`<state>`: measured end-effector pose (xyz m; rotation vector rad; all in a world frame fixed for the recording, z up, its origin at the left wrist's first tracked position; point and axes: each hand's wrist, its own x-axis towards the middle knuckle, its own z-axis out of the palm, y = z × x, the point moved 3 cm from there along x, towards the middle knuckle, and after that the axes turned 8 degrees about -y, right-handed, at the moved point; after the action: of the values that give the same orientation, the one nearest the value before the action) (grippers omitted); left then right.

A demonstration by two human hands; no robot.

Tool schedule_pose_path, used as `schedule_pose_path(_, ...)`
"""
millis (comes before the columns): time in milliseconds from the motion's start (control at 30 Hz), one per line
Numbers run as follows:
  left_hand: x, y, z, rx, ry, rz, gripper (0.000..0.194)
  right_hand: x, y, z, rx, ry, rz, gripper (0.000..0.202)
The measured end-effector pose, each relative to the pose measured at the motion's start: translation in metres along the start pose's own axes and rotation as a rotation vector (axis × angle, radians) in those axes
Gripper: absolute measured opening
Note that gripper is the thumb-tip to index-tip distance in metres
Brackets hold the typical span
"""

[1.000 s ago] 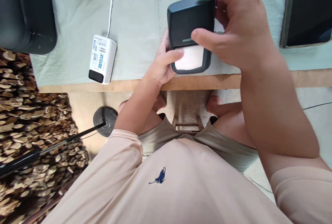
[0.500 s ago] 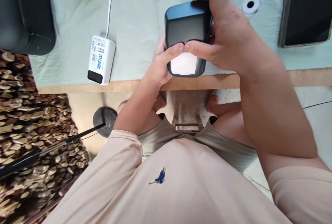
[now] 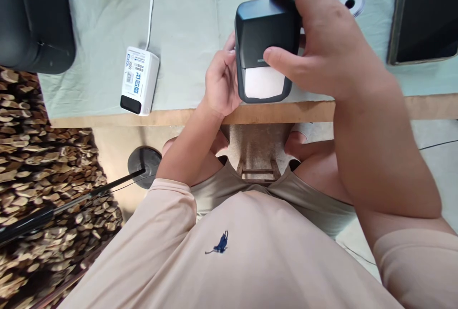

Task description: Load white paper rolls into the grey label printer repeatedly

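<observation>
A black, rounded label printer (image 3: 268,37) with a white panel at its lower end is held up above the table's front edge. My right hand (image 3: 318,46) grips it from the right, thumb across the front and index finger over the top corner. Close against its left side is my left hand (image 3: 220,82), palm turned up and thumb bent, clear of the printer's front. Its fingertips are partly hidden behind the printer. Beyond my right hand lies a white roll (image 3: 353,3) with a dark centre, partly covered by the hand.
On the pale green cloth (image 3: 186,23) sits a white power bank (image 3: 139,80) with a short white cable (image 3: 150,18). A dark tablet-like slab (image 3: 425,13) lies at right, a black case-like object (image 3: 36,18) at upper left. A black stand (image 3: 143,168) is below the table edge (image 3: 171,117).
The printer has shifted slightly right in my right hand. My left thumb has come off its front, and the left hand has slid to its side.
</observation>
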<state>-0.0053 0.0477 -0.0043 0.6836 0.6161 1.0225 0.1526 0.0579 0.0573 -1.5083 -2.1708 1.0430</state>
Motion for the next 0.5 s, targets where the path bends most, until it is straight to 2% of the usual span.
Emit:
schedule_pose_path(167, 0.0, -0.002, -0.001, 0.037, 0.016, 0.013, 0.026, 0.0, 0.004, -0.003, -0.007, -0.071, 0.019, 0.085)
schedule_pose_path(300, -0.001, 0.0, 0.0, 0.083, 0.03, -0.02, 0.03, 0.0, 0.006, -0.005, -0.024, -0.097, 0.041, 0.091)
schedule_pose_path(400, -0.001, 0.001, 0.002, 0.037, 0.06, -0.033, 0.028, -0.001, 0.005, -0.009, -0.044, -0.071, 0.043, 0.095)
schedule_pose_path(500, -0.003, 0.001, 0.002, 0.007, 0.148, -0.071, 0.027, -0.006, 0.001, -0.015, -0.06, 0.005, 0.065, 0.094)
